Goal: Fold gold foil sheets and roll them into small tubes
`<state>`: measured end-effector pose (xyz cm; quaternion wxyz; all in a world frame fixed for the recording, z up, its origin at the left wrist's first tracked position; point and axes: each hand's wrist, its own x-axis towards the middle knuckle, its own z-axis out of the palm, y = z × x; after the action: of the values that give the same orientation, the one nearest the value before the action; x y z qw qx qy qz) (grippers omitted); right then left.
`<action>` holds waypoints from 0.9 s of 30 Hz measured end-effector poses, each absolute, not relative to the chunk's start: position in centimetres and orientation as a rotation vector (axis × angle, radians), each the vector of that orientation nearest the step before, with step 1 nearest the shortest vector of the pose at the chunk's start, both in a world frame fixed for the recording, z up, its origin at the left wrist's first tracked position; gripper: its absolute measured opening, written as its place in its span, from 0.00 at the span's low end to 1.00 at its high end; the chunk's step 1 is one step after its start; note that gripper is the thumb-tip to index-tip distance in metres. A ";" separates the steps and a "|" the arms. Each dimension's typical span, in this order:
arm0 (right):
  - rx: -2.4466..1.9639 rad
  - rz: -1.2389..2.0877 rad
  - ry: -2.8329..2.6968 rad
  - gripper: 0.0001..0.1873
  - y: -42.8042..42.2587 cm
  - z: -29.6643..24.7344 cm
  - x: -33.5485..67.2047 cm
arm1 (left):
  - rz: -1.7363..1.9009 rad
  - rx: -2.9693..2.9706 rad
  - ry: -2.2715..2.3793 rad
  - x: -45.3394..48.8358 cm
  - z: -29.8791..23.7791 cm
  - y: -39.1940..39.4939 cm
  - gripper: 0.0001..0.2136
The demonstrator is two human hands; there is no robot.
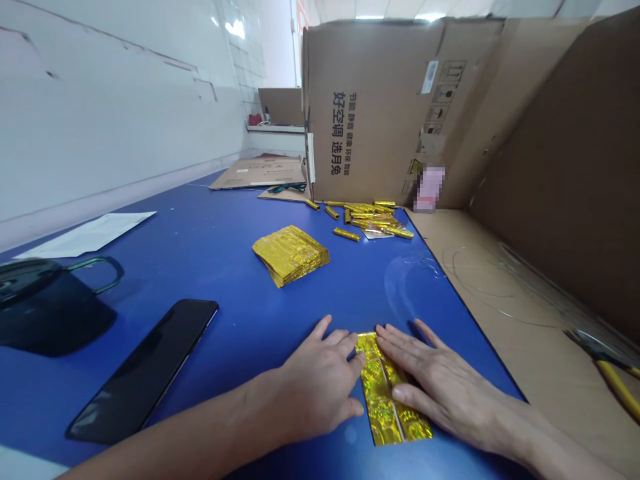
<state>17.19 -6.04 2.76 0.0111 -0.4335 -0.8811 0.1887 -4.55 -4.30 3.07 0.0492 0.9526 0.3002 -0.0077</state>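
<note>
A shiny gold foil sheet (387, 407) lies on the blue table (225, 253) close to me, with a thin rod along its middle. My left hand (320, 380) rests flat on the table at the sheet's left edge, fingers stretched out and touching the foil. My right hand (435, 380) lies flat over the sheet's right side, fingers spread and pressing on it. Neither hand grips anything. A stack of gold foil sheets (291, 253) sits farther away. Several finished gold rolls (373, 217) lie in a loose pile beyond it.
A black phone (147, 367) lies at the left, with a dark lidded cup (45, 303) beyond it and a white paper (90, 235) behind. Cardboard walls (400, 107) stand at the back and right. Yellow-handled pliers (613, 377) lie on cardboard at the right.
</note>
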 end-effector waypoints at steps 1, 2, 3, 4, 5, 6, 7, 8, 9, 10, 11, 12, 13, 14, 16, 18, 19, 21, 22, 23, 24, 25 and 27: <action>-1.369 0.561 -2.743 0.30 -6.1 2.6 17.6 | -0.023 2.904 0.912 -4.6 3.1 -4.3 0.23; -1.383 0.534 -2.736 0.30 -6.1 2.5 17.8 | -0.023 2.905 0.911 -4.6 3.1 -4.4 0.23; -1.397 0.510 -2.728 0.30 -6.2 2.3 18.1 | -0.022 2.906 0.910 -4.6 3.1 -4.4 0.23; -1.408 0.487 -2.722 0.30 -6.2 2.1 18.2 | -0.017 2.907 0.912 -4.6 3.0 -4.4 0.23; -1.421 0.464 -2.719 0.30 -6.3 1.9 18.3 | -0.011 2.906 0.916 -4.6 2.9 -4.3 0.23; -1.434 0.439 -2.721 0.30 -6.3 1.7 18.4 | -0.005 2.904 0.921 -4.6 2.8 -4.2 0.23; -1.447 0.412 -2.725 0.30 -6.4 1.6 18.4 | 0.001 2.900 0.928 -4.7 2.7 -4.1 0.23; -1.459 0.386 -2.731 0.30 -6.4 1.4 18.4 | 0.006 2.893 0.935 -4.7 2.5 -3.9 0.23; -1.472 0.362 -2.740 0.30 -6.4 1.3 18.4 | 0.005 2.885 0.940 -4.7 2.4 -3.7 0.24; -1.485 0.341 -2.745 0.30 -6.4 1.2 18.5 | 0.001 2.873 0.942 -4.8 2.3 -3.5 0.25; -1.495 0.325 -2.748 0.30 -6.4 1.2 18.5 | -0.007 2.860 0.943 -4.8 2.3 -3.3 0.25; -1.501 0.317 -2.750 0.31 -6.5 1.1 18.5 | -0.020 2.846 0.939 -4.9 2.2 -3.1 0.26; -1.506 0.313 -2.749 0.31 -6.5 1.1 18.5 | -0.039 2.832 0.933 -4.9 2.2 -3.0 0.27; -1.509 0.313 -2.750 0.32 -6.6 1.1 18.5 | -0.058 2.820 0.927 -5.0 2.3 -2.9 0.28; -1.516 0.320 -2.753 0.32 -6.7 1.1 18.5 | -0.093 2.802 0.915 -5.1 2.4 -2.7 0.28; -1.524 0.330 -2.756 0.33 -6.8 1.1 18.7 | -0.116 2.791 0.905 -5.2 2.6 -2.6 0.28; -1.525 0.335 -2.755 0.33 -6.9 1.1 18.7 | -0.124 2.788 0.901 -5.2 2.6 -2.6 0.29; -1.523 0.346 -2.754 0.32 -6.9 1.1 18.9 | -0.135 2.783 0.893 -5.3 2.7 -2.6 0.29; -1.522 0.349 -2.751 0.32 -6.8 1.1 19.0 | -0.137 2.782 0.890 -5.3 2.7 -2.5 0.29; -1.521 0.353 -2.746 0.32 -6.8 1.1 19.1 | -0.135 2.782 0.889 -5.4 2.8 -2.5 0.29; -1.521 0.356 -2.740 0.32 -6.8 1.1 19.2 | -0.131 2.782 0.887 -5.4 2.8 -2.5 0.29; -1.520 0.359 -2.734 0.32 -6.8 1.1 19.2 | -0.124 2.783 0.887 -5.4 2.7 -2.5 0.29; -1.524 0.368 -2.725 0.32 -6.8 1.1 19.2 | -0.117 2.783 0.885 -5.4 2.7 -2.5 0.29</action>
<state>19.18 -6.76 1.09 -0.0014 -0.4848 -0.8668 0.1171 -5.37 -2.53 2.70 0.1093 0.9464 0.3012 -0.0397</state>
